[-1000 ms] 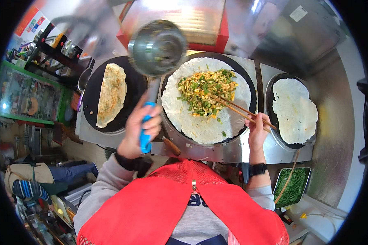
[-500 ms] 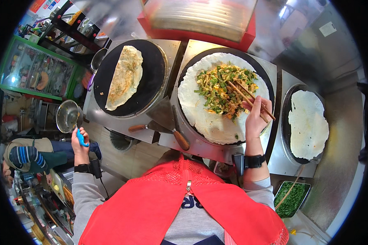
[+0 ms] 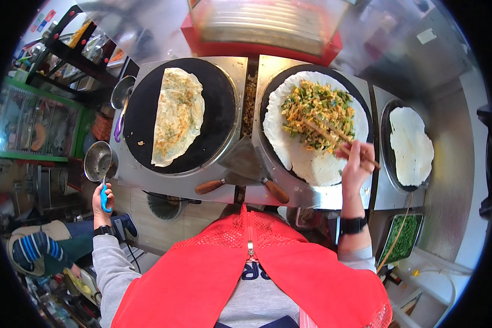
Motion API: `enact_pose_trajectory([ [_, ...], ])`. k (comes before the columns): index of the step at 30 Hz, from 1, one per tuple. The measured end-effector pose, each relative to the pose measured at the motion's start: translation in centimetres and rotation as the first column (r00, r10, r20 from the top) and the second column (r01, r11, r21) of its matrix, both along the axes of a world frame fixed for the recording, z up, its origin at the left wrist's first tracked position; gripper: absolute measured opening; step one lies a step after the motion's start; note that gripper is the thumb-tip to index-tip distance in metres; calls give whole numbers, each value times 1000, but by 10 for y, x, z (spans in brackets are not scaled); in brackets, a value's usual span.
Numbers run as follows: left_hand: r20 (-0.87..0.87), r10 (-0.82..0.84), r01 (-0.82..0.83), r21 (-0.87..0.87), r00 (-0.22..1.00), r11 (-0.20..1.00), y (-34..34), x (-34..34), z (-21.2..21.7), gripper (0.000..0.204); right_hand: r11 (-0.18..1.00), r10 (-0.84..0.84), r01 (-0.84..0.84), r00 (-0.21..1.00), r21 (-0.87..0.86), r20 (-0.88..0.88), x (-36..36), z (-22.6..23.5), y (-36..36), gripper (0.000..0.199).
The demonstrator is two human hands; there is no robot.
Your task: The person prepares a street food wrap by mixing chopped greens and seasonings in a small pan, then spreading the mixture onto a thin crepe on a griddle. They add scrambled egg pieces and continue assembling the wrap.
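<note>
My right hand [image 3: 358, 168] is closed round a pair of wooden chopsticks [image 3: 323, 131]. Their tips are in a heap of chopped greens and egg-like yellow bits [image 3: 310, 104]. The heap lies on a thin pale flatbread [image 3: 318, 169], spread over the middle round black griddle [image 3: 268, 143]. Off to the left, my left hand [image 3: 103, 203] grips the blue handle of a metal ladle [image 3: 97, 164], held beside the counter. A folded, browned flatbread [image 3: 178, 116] rests on the left griddle [image 3: 220, 117]. Another plain flatbread [image 3: 411, 145] covers much of the right griddle.
Two wooden-handled scrapers [image 3: 242, 162] lie between the left and middle griddles. A purple-handled ladle [image 3: 118, 124] sits at the left edge. Chopped greens fill a tray [image 3: 403, 238] at lower right. A glass case with a red base [image 3: 262, 46] stands behind. Another person's striped sleeve [image 3: 35, 246] shows at lower left.
The filling is more mixed and piled further from me, with the chopsticks still in it. The ladle in my left hand sits slightly lower in view. The whole view has shifted a little.
</note>
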State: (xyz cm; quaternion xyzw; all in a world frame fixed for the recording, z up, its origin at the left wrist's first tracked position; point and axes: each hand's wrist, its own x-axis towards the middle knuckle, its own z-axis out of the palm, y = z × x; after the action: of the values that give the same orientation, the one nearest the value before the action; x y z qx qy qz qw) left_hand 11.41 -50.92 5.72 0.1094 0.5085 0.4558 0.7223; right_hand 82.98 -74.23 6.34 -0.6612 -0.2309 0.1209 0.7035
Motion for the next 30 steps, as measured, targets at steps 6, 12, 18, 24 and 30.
enact_pose_trajectory([
  [6, -35, -231, 212, -276, 972, 937, 58, -44, -20, 29, 990, 9, -1, 998, 138, -57, -17, -3, 35, 13],
  [12, -335, -471, 407, -244, 816, 880, 73, -40, -11, 20, 988, -108, 98, 991, -117, -75, -35, 11, -38, 14],
  [18, -440, -665, 580, -331, 603, 744, 96, -14, -1, 17, 982, -119, 129, 990, 138, -81, -11, 3, -44, 14],
  [24, -440, -716, 618, -368, 542, 694, 107, 0, -2, 51, 936, -347, 332, 925, -117, -153, -17, 8, -81, 10],
  [30, -452, -736, 577, -459, 503, 676, 98, 13, 17, 100, 983, 3, 19, 993, 184, -118, -10, -13, -34, 12],
])
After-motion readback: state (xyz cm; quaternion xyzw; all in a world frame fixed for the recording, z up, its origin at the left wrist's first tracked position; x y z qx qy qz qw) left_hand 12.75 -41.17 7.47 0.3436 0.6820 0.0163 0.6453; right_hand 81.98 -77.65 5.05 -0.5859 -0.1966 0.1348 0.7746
